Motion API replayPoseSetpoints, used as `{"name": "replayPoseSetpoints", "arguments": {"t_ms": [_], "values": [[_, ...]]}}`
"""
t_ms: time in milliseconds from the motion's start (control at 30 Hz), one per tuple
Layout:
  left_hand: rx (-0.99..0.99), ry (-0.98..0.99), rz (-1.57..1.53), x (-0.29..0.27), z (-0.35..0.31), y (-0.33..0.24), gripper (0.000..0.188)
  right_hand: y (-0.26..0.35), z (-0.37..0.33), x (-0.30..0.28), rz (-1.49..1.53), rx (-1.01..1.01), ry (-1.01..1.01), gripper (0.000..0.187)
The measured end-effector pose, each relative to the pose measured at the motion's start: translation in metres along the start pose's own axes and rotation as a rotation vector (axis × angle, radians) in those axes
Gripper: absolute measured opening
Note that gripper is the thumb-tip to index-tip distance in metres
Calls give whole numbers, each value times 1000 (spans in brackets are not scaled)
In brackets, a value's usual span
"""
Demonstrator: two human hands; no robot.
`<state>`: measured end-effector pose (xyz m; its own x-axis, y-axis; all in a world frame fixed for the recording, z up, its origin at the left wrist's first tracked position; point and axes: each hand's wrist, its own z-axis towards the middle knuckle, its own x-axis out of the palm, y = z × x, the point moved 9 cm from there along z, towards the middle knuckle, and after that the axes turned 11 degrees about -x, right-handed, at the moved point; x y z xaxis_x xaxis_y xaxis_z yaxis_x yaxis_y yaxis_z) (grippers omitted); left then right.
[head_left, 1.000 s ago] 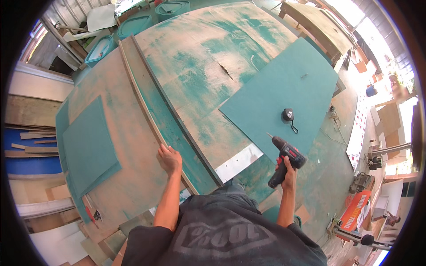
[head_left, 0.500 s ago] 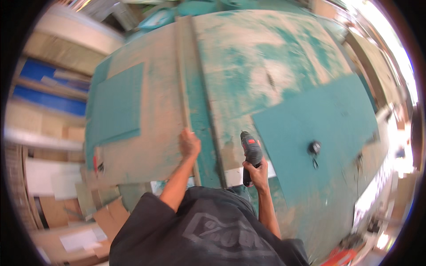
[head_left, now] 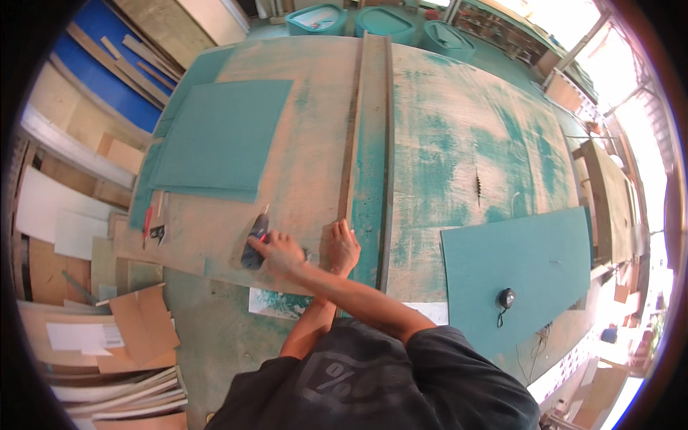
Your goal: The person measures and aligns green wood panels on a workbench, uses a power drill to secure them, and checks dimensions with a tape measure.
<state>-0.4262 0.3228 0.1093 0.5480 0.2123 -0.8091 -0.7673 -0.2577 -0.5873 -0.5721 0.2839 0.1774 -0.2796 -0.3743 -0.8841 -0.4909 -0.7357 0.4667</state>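
Observation:
My right forearm crosses over my left one toward the left half of the large worktable (head_left: pixel 308 150). There my right hand (head_left: pixel 283 254) is closed round a black cordless drill (head_left: pixel 254 247), which has a red mark and a thin bit, down at the tabletop. The hand covers its handle. My left hand (head_left: pixel 342 247) rests at the near part of a long wooden strip (head_left: pixel 353 143), its fingers bent over it. A teal-stained channel (head_left: pixel 369 193) runs along the strip, with a second dark strip (head_left: pixel 388 158) on its far side.
Teal sheets (head_left: pixel 222 136) lie on the table's left, near a red-handled tool (head_left: pixel 147 222). A larger teal sheet (head_left: pixel 516 265) on the right carries a black tape measure (head_left: pixel 507 297). Teal tubs (head_left: pixel 315 20) stand beyond the far edge. Cardboard (head_left: pixel 143 326) and boards stack at lower left.
My right hand has carried the drill from right of the channel across to the left, over my left arm. The left hand stays at the strip. The view has shifted.

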Motion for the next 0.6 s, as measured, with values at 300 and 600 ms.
{"name": "replayPoseSetpoints", "arguments": {"t_ms": [300, 600], "values": [[-37, 5, 0, -21, 2, 12, 34, 14, 4, 67, 233, -10, 122, 88], [162, -141, 212, 5, -3, 18, 40, -104, -174, -73, 400, 197, -765, 27]]}}
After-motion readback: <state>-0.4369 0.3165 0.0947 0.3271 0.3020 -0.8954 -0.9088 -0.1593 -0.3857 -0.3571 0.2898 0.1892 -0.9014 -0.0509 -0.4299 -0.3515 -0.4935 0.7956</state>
